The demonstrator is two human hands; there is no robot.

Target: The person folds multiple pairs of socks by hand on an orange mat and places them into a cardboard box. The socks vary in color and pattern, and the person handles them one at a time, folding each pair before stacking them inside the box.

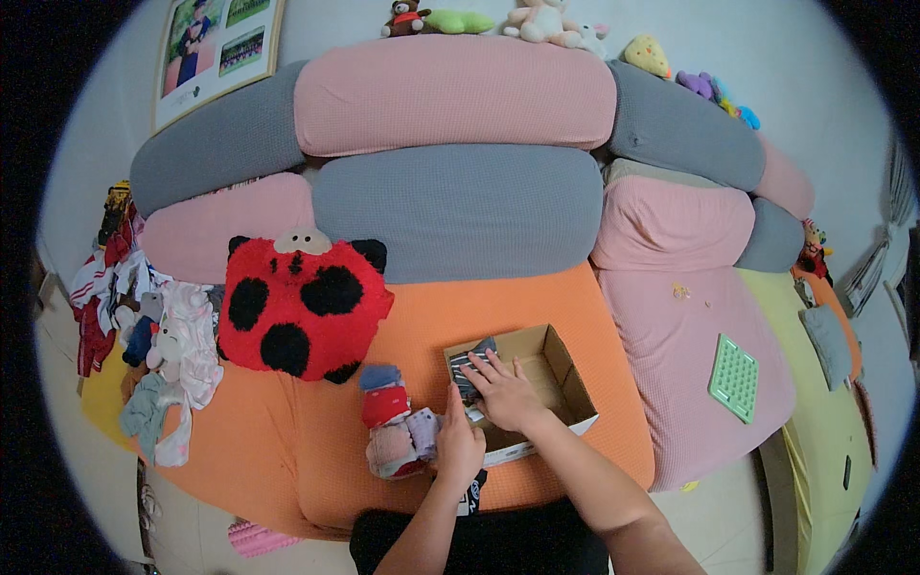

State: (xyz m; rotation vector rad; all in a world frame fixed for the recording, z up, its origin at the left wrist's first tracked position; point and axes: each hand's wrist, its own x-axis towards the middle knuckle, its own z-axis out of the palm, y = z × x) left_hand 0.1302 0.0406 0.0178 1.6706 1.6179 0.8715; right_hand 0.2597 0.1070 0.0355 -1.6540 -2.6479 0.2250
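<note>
An open cardboard box (557, 370) sits on the orange sofa seat in front of me. Inside its left end lies a dark, white-striped folded cloth item (463, 387), possibly socks. My right hand (507, 395) rests flat on it with fingers spread. My left hand (460, 442) is upright along the box's left side, fingers straight; whether it grips the wall is hidden. Just left of that hand is a small group of folded bundles like socks: a blue one (381, 376), a red one (384, 407), a pink one (390, 442) and a pale lilac one (422, 430).
A red ladybug-style plush cushion (302, 309) lies at the left on the orange seat cover (424, 316). Heaped clothes (187, 338) cover the far left seat. On the pink seat at the right lies a green plastic tray (734, 377). Plush toys (543, 21) line the sofa back.
</note>
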